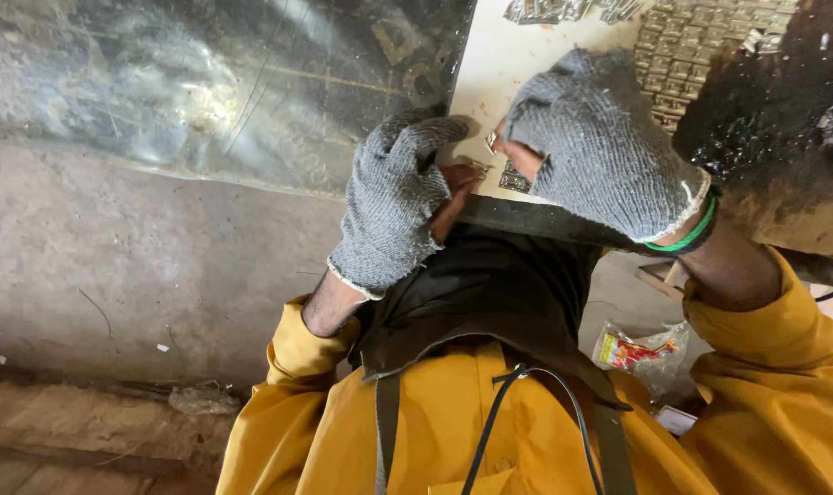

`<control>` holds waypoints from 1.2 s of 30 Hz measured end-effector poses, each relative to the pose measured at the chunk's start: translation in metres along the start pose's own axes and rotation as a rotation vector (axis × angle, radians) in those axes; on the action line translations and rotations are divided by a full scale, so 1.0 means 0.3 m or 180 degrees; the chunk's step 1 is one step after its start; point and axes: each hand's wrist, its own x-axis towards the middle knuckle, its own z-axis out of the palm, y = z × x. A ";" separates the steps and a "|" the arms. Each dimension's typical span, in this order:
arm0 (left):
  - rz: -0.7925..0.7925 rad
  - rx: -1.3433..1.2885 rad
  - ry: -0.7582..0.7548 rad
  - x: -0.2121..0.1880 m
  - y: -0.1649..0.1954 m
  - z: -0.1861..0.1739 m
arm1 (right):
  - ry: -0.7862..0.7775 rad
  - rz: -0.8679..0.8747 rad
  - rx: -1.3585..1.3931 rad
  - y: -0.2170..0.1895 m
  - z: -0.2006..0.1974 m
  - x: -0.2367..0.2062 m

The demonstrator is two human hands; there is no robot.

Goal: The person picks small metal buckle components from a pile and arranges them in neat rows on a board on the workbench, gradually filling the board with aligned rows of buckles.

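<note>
Both my hands wear grey knitted gloves with the fingertips cut off. My left hand (394, 197) and my right hand (600, 137) meet at the near edge of a white board (504, 64). Between their bare fingertips they pinch a small silvery metal piece (483, 165). A second small metal piece (513, 179) lies on the board just below my right fingers. The right glove has a green and black cuff. My sleeves are yellow, and a dark apron (490, 293) hangs over my chest.
Rows of small brass-coloured metal parts (691, 46) lie at the board's far side, with silvery pieces (545, 9) above. A charred, dark bench surface (774, 119) is at right. A clear plastic sheet (206, 82) covers the left. A crumpled wrapper (636, 353) lies on the concrete floor (114, 275).
</note>
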 end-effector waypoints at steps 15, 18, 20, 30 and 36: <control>-0.0631 -0.0696 -0.0093 -0.014 0.002 0.029 | -0.0213 -0.0043 -0.0115 0.022 -0.059 -0.014; -0.0197 -0.0554 -0.0025 0.000 -0.024 0.025 | -0.0139 -0.0006 -0.0222 0.040 -0.048 -0.019; -0.0129 -0.0238 -0.0060 0.002 -0.026 0.021 | 0.0070 -0.0047 0.0117 0.047 -0.048 -0.017; -0.0778 -0.0664 -0.0003 0.008 0.016 -0.014 | -0.0064 -0.0102 -0.0156 0.004 -0.086 0.023; -0.0490 -0.0017 0.0080 0.018 0.033 0.023 | -0.0272 -0.0074 0.0137 0.004 -0.056 0.036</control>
